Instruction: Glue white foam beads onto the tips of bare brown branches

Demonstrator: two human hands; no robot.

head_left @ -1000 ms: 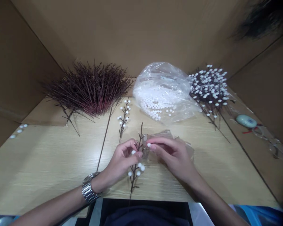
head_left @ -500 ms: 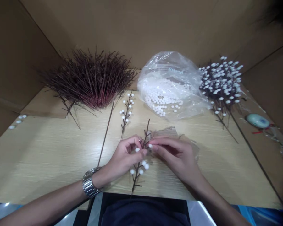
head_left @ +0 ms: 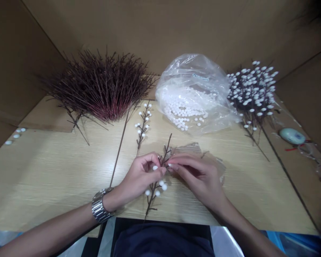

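A dark twig [head_left: 151, 200] with several white balls on its side shoots is pinched between the thumb and fingers of my left hand [head_left: 143, 175]. It slants up and to the right, its bare tip above my fingers. At the twig's right side, my right hand [head_left: 200, 175] pinches a small white ball [head_left: 170, 165] against a side shoot; the fingertips partly cover it. Farther back lies another twig with white balls [head_left: 143, 126]. Behind it, a clear plastic bag [head_left: 198, 92] holds many loose white balls.
A big bundle of bare dark twigs [head_left: 104, 85] stands back left, and a ball-covered bunch [head_left: 253, 92] back right. Several loose balls [head_left: 16, 136] lie far left. A pale green oval object [head_left: 292, 136] is at right. Cardboard walls [head_left: 160, 32] enclose the table [head_left: 56, 175].
The held twig's lower end has swung slightly left. My right fingertips have closed in on the twig with the white ball. The camera view has shifted a little.
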